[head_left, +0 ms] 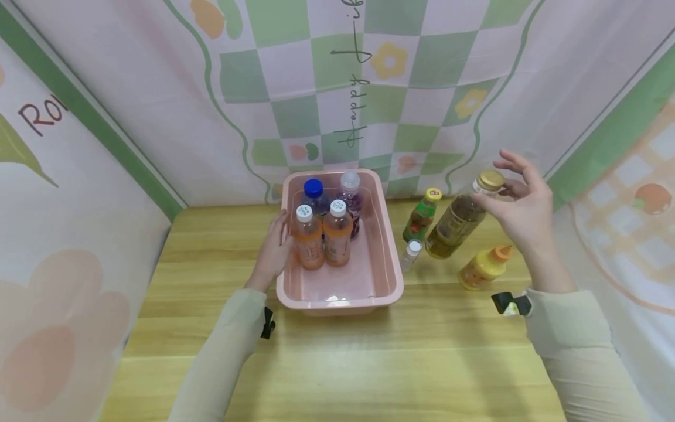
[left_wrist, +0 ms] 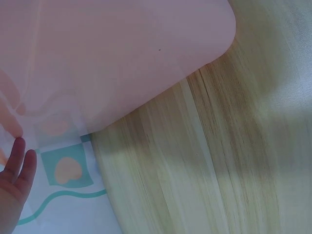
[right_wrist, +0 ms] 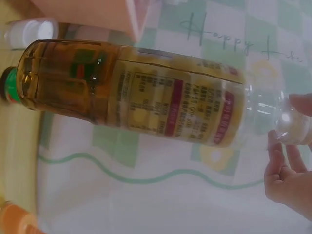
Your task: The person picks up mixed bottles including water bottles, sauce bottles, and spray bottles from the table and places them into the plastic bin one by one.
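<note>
My left hand (head_left: 275,249) lies along the left side of a pink plastic tub (head_left: 392,252), its fingers fairly straight at the rim. In the left wrist view, fingertips (left_wrist: 17,146) show against the tub's outer wall. Two orange drink bottles (head_left: 310,246), a blue-capped bottle (head_left: 314,193) and a purple drink bottle (head_left: 352,196) stand in the tub. On the right, my right hand (head_left: 527,202) pinches the neck of a tall gold-capped bottle (head_left: 457,225) between thumb and fingers. Amber liquid fills its lower part, as the right wrist view (right_wrist: 63,78) shows.
Near the tall bottle stand a small green-labelled bottle (head_left: 420,218) with a yellow cap, a small clear white-capped bottle (head_left: 411,255) and a yellow squeeze bottle (head_left: 482,269) with an orange top. The wooden table (head_left: 337,369) meets a patterned cloth wall (head_left: 295,76) behind.
</note>
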A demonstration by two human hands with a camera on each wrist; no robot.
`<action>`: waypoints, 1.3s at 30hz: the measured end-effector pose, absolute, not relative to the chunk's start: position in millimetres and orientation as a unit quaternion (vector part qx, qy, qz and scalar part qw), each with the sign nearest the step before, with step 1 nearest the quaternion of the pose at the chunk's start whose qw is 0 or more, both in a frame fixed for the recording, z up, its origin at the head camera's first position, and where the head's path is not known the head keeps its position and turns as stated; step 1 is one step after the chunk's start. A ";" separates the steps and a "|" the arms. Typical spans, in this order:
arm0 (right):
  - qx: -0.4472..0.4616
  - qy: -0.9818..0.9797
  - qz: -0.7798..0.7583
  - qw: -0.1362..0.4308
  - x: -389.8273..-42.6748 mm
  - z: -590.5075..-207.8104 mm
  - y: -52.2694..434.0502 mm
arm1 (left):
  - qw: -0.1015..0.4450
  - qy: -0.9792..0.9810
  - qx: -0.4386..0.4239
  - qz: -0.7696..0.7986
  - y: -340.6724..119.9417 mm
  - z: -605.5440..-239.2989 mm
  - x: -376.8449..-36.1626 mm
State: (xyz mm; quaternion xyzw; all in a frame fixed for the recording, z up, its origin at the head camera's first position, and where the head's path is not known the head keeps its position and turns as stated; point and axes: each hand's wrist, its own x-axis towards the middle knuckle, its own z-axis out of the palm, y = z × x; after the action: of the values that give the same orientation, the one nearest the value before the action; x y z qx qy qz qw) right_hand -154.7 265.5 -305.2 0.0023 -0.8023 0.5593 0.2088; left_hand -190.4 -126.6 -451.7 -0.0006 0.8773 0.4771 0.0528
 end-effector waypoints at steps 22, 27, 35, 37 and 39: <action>0.136 -0.675 0.679 0.254 -157.0 -269.3 195.8 | 0.050 0.877 0.005 0.479 -127.4 -451.6 -189.2; 0.144 -0.696 0.664 0.232 -159.9 -269.5 179.1 | 0.050 0.876 0.007 0.480 -127.5 -451.4 -189.8; 0.155 -0.720 0.644 0.207 -168.2 -275.2 156.8 | 0.038 0.870 0.024 0.491 -128.6 -452.5 -190.9; 0.152 -0.735 0.631 0.199 -170.7 -278.2 152.7 | 0.039 0.869 0.023 0.492 -128.8 -452.4 -190.9; 0.149 -0.751 0.616 0.188 -173.0 -281.8 149.4 | 0.040 0.870 0.022 0.491 -128.7 -452.2 -190.6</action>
State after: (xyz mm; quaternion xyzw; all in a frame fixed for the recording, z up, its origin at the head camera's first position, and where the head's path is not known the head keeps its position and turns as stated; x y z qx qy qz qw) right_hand -173.0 149.4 -281.8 0.1494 -0.7506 0.6155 0.1881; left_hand -190.6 -128.7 -452.2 0.0224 0.8697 0.4914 0.0405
